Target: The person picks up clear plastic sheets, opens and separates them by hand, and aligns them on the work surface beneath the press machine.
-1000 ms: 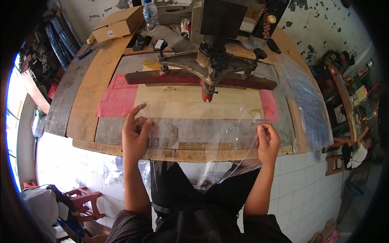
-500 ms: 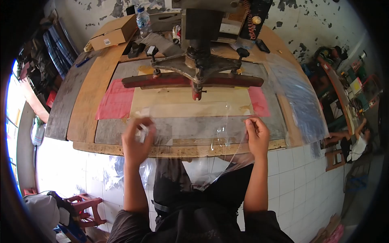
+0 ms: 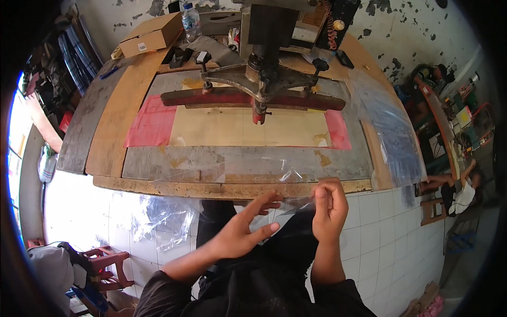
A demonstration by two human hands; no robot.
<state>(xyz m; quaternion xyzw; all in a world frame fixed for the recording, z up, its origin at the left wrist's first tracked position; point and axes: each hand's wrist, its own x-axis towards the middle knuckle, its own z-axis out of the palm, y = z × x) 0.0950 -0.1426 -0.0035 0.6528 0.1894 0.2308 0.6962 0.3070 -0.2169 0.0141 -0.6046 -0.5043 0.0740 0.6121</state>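
A clear plastic sheet [image 3: 288, 171] lies over the table's front edge and hangs from my right hand [image 3: 330, 211], whose fingers are pinched on it. To its left, my left hand [image 3: 245, 230] has its thumb and fingers apart, low in front of the table edge, and nothing shows between them. Beyond the hands, a pale yellow sheet [image 3: 243, 129] with pink ends [image 3: 150, 124] lies on the grey plate [image 3: 195, 161]. Above it hangs a press head with a long red and black bar [image 3: 227, 99].
Stacked clear plastic [image 3: 393, 140] lies at the table's right. A cardboard box [image 3: 150, 34] and a water bottle [image 3: 191, 20] stand at the back left. Crumpled plastic [image 3: 169, 219] is below the front edge. Other people [image 3: 465, 193] are at the far right.
My left hand has moved right and down, towards my right hand. The clear sheet, stretched between both hands before, has dropped lower, off the yellow sheet. My right hand keeps its pinch, slightly lower.
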